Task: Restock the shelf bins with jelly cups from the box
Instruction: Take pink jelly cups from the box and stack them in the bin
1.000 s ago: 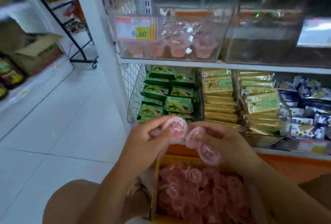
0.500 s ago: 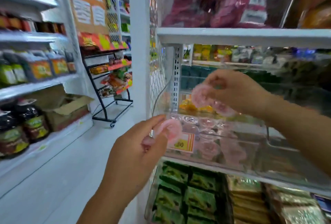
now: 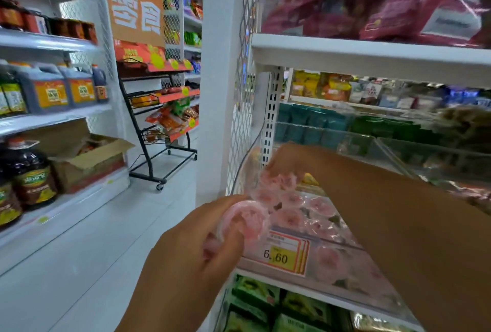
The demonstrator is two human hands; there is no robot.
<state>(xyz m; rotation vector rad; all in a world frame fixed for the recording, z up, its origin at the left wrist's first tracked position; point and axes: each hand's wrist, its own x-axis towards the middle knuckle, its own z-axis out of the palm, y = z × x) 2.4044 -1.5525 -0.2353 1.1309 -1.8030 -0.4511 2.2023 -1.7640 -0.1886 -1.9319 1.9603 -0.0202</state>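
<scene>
While your right hand (image 3: 285, 159) pinches pink jelly cups (image 3: 276, 181) inside the clear bin (image 3: 345, 282), tagged "6.60" (image 3: 276, 256), your left hand (image 3: 202, 249) grips another cup (image 3: 247, 221) beside it.

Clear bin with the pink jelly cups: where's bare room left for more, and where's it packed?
Free: the top of the clear bin is open. The right hand holds cups at the back left corner, above the cups lying there. Crowded: the floor behind the price tag is covered with jelly cups, so more must stack. The left hand holds a cup outside the front.
</scene>
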